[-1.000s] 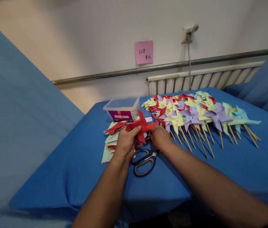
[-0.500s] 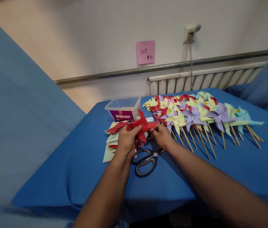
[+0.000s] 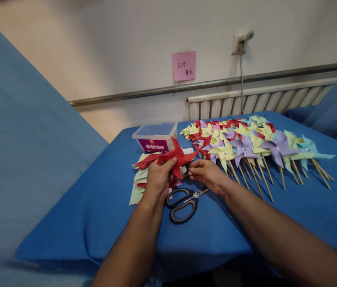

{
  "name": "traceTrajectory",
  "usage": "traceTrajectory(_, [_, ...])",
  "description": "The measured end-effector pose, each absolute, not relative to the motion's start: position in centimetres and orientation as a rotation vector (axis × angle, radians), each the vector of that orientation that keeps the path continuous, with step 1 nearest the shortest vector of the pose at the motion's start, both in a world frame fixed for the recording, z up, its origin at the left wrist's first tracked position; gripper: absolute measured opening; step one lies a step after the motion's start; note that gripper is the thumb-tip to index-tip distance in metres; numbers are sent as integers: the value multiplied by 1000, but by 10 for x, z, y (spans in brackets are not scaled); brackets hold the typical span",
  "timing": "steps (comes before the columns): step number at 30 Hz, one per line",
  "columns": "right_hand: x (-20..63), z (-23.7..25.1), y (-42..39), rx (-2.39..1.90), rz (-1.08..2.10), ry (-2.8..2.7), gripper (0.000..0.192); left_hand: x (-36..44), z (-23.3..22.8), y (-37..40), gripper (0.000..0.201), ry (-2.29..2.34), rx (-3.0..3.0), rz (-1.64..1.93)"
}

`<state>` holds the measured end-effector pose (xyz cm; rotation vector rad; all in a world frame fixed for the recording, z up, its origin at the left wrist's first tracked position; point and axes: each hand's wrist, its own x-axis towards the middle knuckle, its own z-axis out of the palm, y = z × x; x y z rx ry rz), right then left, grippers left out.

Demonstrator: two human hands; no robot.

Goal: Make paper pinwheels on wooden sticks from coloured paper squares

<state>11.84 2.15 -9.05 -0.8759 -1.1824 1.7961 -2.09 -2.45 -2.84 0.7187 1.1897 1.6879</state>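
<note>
A red paper pinwheel (image 3: 179, 154) with folded, pointed blades is pinched in my left hand (image 3: 160, 173), the thumb lying over its front near the middle. Just right of it, apart from the paper, is my right hand (image 3: 206, 172). Its thumb and fingertips are drawn together, and whatever may be between them is too small or hidden to name. Dark-handled scissors (image 3: 183, 203) lie below both hands, blades pointing right. Under and left of my left hand is a stack of coloured paper sheets (image 3: 138, 187), red, pale green and yellow, partly hidden by the hand.
Behind the paper stands a clear plastic box (image 3: 153, 131) with a purple label. Many finished pinwheels (image 3: 246, 148) on wooden sticks lie at the right of the blue-covered table (image 3: 102, 207). Blue curtains (image 3: 22, 139) hang at both sides; a radiator (image 3: 258, 99) stands behind.
My right hand has let go of the red pinwheel's right blade and drawn back slightly right and down. The pinwheel stays in my left hand.
</note>
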Motion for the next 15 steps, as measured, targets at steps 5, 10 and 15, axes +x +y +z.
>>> traceTrajectory(5, [122,-93,18,-1354,1140,-1835,5,-23,-28,-23,32,1190,681,1731])
traceTrajectory(10, [129,-82,13,-1519,687,-2176,11,-23,-27,-23,29,1172,677,1752])
traceTrajectory(15, [138,-75,19,-1607,629,-2173,11,-23,-27,-23,29,1182,672,1748])
